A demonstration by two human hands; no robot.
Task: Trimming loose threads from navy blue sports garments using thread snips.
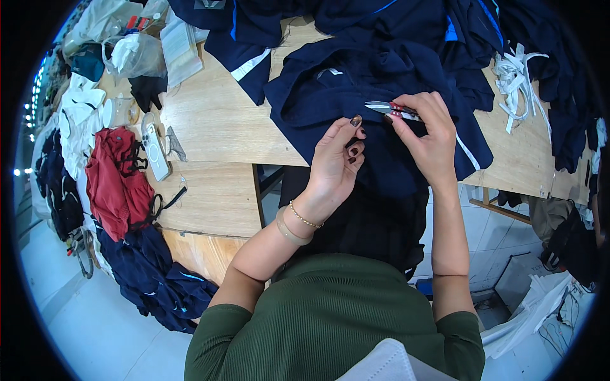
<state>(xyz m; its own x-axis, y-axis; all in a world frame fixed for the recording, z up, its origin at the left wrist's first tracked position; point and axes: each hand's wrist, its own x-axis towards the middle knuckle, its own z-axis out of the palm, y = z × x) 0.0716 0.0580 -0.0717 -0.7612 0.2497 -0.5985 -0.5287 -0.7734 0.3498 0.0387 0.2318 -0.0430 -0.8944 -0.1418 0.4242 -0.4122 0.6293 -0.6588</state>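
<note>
A navy blue garment [356, 89] lies over the edge of the wooden table [210, 120] and hangs down toward my lap. My left hand [337, 159] pinches the dark fabric between thumb and fingers near the middle of the garment. My right hand [429, 136] grips small thread snips [391, 109] with silver blades and a red handle. The blades point left, just above the fabric and close to my left fingertips.
More navy garments [267, 19] pile at the back of the table, and others hang off the left side [152, 279] with a red garment [117, 181]. A phone [154, 149] lies at the left. White straps [518, 79] sit at the right. Plastic bags [136, 54] are at the back left.
</note>
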